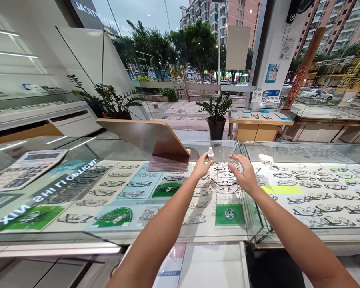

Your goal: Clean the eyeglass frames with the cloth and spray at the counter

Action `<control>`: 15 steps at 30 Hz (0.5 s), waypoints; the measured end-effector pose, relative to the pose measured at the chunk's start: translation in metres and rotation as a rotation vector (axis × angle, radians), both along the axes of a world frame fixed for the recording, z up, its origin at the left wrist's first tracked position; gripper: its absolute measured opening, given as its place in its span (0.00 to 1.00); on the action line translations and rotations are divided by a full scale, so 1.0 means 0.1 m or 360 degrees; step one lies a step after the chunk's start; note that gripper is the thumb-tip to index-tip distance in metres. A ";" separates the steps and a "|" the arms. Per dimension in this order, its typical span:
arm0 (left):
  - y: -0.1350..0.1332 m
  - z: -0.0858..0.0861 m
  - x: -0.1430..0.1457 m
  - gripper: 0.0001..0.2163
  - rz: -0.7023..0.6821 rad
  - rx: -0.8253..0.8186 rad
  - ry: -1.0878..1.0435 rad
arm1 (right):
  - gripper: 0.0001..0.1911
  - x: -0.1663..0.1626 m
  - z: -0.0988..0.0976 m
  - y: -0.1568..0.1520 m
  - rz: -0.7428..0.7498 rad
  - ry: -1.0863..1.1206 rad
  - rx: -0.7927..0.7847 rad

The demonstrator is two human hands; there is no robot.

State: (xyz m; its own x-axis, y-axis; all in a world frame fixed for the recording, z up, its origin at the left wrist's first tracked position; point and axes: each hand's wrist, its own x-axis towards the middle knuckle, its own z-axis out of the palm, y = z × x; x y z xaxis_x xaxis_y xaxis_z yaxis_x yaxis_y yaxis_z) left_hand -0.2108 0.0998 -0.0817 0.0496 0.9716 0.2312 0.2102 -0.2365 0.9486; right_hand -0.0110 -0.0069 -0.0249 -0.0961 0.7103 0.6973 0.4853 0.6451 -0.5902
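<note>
Over the glass counter [174, 236], my left hand [201, 167] is closed round a small white bottle [210, 153], whose cap points up. My right hand [245, 173] is to its right, thumb and fingers curled at a thin-rimmed pair of eyeglasses [235, 149]. The eyeglasses are faint against the glass edges behind, and their exact grip is hard to make out. Beneath both hands, rows of eyeglasses [225, 182] lie inside the display case, with a green card [229, 215] nearer me.
A tilted mirror-like board [144, 134] stands left of my hands. Farther left lies a large calculator [27, 168] on the glass. A crumpled white tissue [266, 159] is at the right, by the case's corner joint. Potted plants [216, 127] stand beyond the counter.
</note>
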 end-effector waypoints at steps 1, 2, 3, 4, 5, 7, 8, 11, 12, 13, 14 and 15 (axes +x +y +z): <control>-0.01 0.02 -0.01 0.15 0.0029 0.0019 0.0014 | 0.12 0.00 0.00 0.00 0.0003 0.0003 -0.0002; -0.03 0.05 -0.02 0.13 0.0062 0.0038 0.0023 | 0.12 0.01 0.00 0.00 0.0005 0.0009 -0.0004; -0.05 0.09 -0.04 0.13 0.0098 0.0060 0.0032 | 0.12 0.02 0.01 0.01 0.0005 0.0019 -0.0007; -0.08 0.13 -0.04 0.13 0.0134 0.0081 0.0032 | 0.12 0.03 0.01 0.01 0.0001 0.0034 -0.0011; -0.12 0.18 -0.04 0.14 0.0165 0.0091 0.0011 | 0.11 0.05 0.02 0.01 -0.0003 0.0054 -0.0018; -0.24 0.30 -0.02 0.15 0.0140 0.0051 -0.0104 | 0.10 0.08 0.05 0.01 -0.0001 0.0110 -0.0050; -0.31 0.35 0.00 0.15 0.0075 -0.0010 -0.0204 | 0.10 0.09 0.06 0.01 0.0011 0.0148 -0.0080; -0.53 0.51 0.08 0.17 -0.0255 -0.0181 -0.0474 | 0.14 0.12 0.09 0.01 0.0097 0.0298 -0.0227; -0.59 0.55 0.11 0.18 -0.0350 -0.0196 -0.0553 | 0.15 0.13 0.10 0.02 0.0141 0.0345 -0.0285; -0.65 0.59 0.12 0.20 -0.0441 -0.0209 -0.0629 | 0.16 0.13 0.11 0.02 0.0186 0.0381 -0.0341; -0.70 0.63 0.14 0.22 -0.0534 -0.0240 -0.0702 | 0.18 0.13 0.11 0.02 0.0228 0.0408 -0.0392; -0.75 0.67 0.15 0.25 -0.0616 -0.0284 -0.0773 | 0.19 0.13 0.12 0.02 0.0266 0.0421 -0.0435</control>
